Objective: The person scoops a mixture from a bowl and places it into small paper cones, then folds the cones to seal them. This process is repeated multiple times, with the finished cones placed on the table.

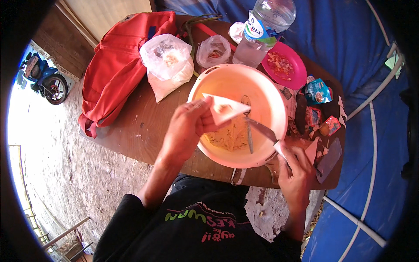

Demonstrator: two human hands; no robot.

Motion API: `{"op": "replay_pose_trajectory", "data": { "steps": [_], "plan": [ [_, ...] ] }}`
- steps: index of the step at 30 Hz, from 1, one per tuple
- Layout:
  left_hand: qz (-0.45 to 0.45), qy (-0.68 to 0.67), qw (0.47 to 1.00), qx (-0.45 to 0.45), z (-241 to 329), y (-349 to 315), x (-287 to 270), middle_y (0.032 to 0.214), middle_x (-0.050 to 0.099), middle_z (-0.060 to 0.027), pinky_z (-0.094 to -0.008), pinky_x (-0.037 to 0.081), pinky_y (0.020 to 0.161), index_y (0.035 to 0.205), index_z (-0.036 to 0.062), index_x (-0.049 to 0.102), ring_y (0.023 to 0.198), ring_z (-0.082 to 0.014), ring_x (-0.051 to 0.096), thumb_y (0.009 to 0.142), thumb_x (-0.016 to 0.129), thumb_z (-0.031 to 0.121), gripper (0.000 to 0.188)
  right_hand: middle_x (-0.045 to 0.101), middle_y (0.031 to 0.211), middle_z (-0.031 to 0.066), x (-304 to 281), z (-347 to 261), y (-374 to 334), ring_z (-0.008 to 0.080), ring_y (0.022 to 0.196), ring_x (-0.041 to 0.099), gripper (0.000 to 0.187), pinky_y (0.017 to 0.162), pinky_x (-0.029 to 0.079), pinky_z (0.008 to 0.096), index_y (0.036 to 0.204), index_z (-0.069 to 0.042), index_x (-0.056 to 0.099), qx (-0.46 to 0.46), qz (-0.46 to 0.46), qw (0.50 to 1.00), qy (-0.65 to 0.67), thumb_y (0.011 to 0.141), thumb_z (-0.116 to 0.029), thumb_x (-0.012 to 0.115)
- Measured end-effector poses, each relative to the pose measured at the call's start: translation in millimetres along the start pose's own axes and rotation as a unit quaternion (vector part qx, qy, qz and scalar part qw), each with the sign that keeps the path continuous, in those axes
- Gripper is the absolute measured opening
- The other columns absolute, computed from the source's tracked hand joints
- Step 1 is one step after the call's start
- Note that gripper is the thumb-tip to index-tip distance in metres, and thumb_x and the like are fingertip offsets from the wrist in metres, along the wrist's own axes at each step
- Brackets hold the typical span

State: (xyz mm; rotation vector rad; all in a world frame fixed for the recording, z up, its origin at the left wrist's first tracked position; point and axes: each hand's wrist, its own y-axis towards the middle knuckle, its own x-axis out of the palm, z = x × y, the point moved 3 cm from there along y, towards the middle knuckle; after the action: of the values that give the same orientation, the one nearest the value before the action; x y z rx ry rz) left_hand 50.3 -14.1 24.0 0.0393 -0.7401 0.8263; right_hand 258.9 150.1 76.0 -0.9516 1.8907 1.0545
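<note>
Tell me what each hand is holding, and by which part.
The left hand holds a white triangular piece by its left side; the right hand grips a knife by its handle.

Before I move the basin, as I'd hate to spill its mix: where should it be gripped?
Probably by the rim, both sides: left hand at the far left slot, right hand at the near right, where another slot seems to sit. The basin stands upright.

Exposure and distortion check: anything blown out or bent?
Head view: ground at far left blown out, under the motorcycle; thin white pipe at right bows, fisheye-style; corners black; basin's inner right wall pale, brightly lit.
</note>
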Motion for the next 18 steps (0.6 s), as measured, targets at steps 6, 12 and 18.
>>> {"op": "replay_pose_trajectory", "data": {
  "steps": [6, 12, 18],
  "plan": [
    [0.015, -0.031, 0.994, 0.100, 17.4, 11.0, -9.1, 0.118, 0.067, -0.0180, -0.0403, 0.052, 0.102, 0.124, -0.0081, 0.056, 0.109, -0.0241, 0.067, 0.107, 0.043, 0.022, 0.037, 0.073, 0.099, 0.0159, 4.0, -2.4, 15.8, 0.0296, 0.088, 0.072, 0.028, 0.076, 0.055, 0.0374, 0.116, 0.002, 0.068, 0.071, -0.052, 0.981, 0.172, 0.088, 0.000, 0.063],
    [0.056, 0.020, 0.984, 0.168, 0.4, 18.5, -7.9, 0.121, 0.065, -0.0197, -0.0388, 0.051, 0.103, 0.127, -0.0098, 0.054, 0.114, -0.0256, 0.066, 0.107, 0.043, 0.023, 0.040, 0.073, 0.104, 0.0203, 33.7, -18.2, 46.4, 0.0259, 0.094, 0.073, 0.025, 0.082, 0.055, 0.0342, 0.112, 0.005, 0.069, 0.074, -0.232, 0.946, 0.215, 0.096, -0.011, 0.060],
    [0.059, 0.035, 0.974, 0.216, -5.1, 18.3, -10.7, 0.119, 0.066, -0.0157, -0.0337, 0.053, 0.099, 0.127, -0.0080, 0.056, 0.111, -0.0205, 0.067, 0.108, 0.044, 0.025, 0.040, 0.074, 0.104, 0.0188, 45.0, -20.6, 56.7, 0.0250, 0.096, 0.073, 0.027, 0.084, 0.054, 0.0334, 0.109, 0.004, 0.071, 0.073, -0.287, 0.937, 0.184, 0.097, -0.018, 0.063]
  ]
}}
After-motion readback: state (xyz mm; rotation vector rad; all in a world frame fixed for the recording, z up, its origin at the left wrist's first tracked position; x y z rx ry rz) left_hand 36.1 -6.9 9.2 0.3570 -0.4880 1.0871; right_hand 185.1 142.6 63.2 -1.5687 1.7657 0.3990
